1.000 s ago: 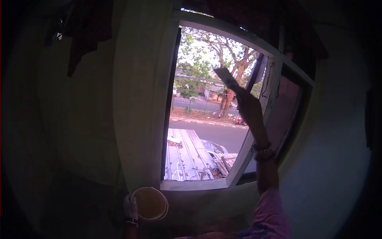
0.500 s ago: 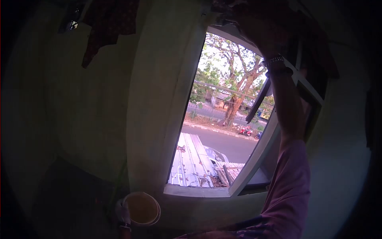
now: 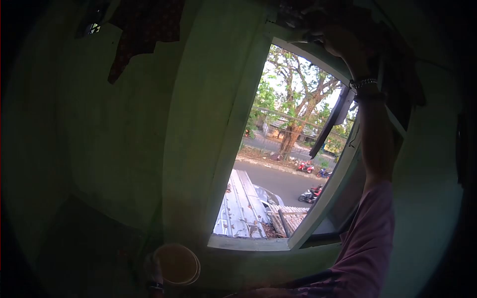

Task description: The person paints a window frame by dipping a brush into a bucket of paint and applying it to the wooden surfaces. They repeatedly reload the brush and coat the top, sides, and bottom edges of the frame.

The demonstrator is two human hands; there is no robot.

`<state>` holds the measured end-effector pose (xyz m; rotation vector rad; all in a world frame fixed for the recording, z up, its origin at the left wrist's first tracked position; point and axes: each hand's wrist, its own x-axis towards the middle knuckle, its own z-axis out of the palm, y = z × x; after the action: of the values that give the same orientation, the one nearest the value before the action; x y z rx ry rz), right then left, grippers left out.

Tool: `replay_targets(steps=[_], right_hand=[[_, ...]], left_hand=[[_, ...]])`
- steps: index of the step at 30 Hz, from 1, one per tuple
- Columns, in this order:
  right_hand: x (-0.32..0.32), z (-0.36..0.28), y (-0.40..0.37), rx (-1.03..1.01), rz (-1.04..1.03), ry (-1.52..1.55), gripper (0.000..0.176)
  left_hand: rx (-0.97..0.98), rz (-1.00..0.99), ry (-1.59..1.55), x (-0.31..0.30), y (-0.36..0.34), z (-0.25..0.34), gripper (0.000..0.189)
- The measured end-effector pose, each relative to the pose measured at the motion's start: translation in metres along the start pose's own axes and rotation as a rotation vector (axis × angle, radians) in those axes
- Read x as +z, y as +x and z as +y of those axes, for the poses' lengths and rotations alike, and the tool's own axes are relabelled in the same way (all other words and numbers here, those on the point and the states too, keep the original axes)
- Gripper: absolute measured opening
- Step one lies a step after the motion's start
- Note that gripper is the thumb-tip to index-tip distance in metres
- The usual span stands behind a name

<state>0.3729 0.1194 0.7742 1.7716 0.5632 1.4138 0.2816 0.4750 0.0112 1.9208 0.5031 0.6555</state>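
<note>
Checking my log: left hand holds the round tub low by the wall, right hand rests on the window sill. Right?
No. The right hand is up at the top of the window frame, not on the sill; the head view shows it. The left hand does hold the round tub low.

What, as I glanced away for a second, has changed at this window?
The right hand rose from in front of the open window to the top of the window frame. The left hand holds the pot below the sill, as before.
</note>
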Motion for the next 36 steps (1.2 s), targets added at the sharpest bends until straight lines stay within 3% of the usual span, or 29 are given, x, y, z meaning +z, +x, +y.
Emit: replay_targets(steps=[3,5,7,10,14,17,19,21,24,26,28,30,33,35,36], right_hand=[[0.017,0.001,0.006,0.074,0.166,-0.001,0.026],[0.026,-0.002,-0.006,0.161,0.076,-0.108,0.026],[0.048,0.023,-0.035,0.198,0.015,-0.127,0.025],[0.016,0.033,-0.083,0.264,-0.134,-0.159,0.025],[0.001,0.008,-0.083,0.157,0.019,-0.329,0.024],[0.037,0.037,-0.102,0.206,-0.028,-0.222,0.025],[0.067,0.06,-0.123,0.264,-0.1,-0.085,0.025],[0.027,0.053,-0.151,0.461,-0.359,-0.047,0.026],[-0.02,0.024,-0.148,0.505,-0.333,-0.052,0.026],[-0.014,0.012,-0.136,0.352,-0.178,-0.095,0.026],[0.01,0.04,-0.135,0.288,-0.13,-0.116,0.026],[0.064,0.083,-0.152,0.315,-0.193,-0.101,0.026],[0.054,0.12,-0.196,0.522,-0.469,-0.086,0.026],[0.025,0.1,-0.197,0.461,-0.401,-0.091,0.025],[0.013,0.092,-0.194,0.438,-0.365,-0.094,0.025]], left_hand=[[-0.044,-0.064,0.007,0.001,0.009,-0.006,0.047],[-0.025,-0.129,-0.024,-0.005,0.01,0.008,0.05],[-0.04,-0.158,0.113,0.017,0.023,-0.031,0.054],[-0.051,-0.151,0.21,0.016,0.023,-0.02,0.059],[-0.098,-0.248,0.303,0.006,0.023,-0.002,0.061],[-0.003,-0.253,0.14,0.046,0.042,-0.079,0.061],[-0.02,-0.189,0.184,0.035,0.031,-0.046,0.06],[-0.045,-0.163,0.153,0.028,0.02,-0.02,0.057],[-0.035,-0.164,0.05,0.024,0.017,-0.012,0.052],[0.002,-0.147,-0.006,0.03,0.02,-0.026,0.048],[0.053,-0.14,-0.082,0.043,0.024,-0.042,0.045],[0.069,-0.128,-0.139,0.043,0.023,-0.04,0.041],[0.093,-0.083,-0.168,0.039,0.007,-0.031,0.037],[0.195,-0.036,-0.128,0.046,0.005,-0.05,0.035],[0.153,-0.063,-0.168,0.048,0.0,-0.042,0.04]])
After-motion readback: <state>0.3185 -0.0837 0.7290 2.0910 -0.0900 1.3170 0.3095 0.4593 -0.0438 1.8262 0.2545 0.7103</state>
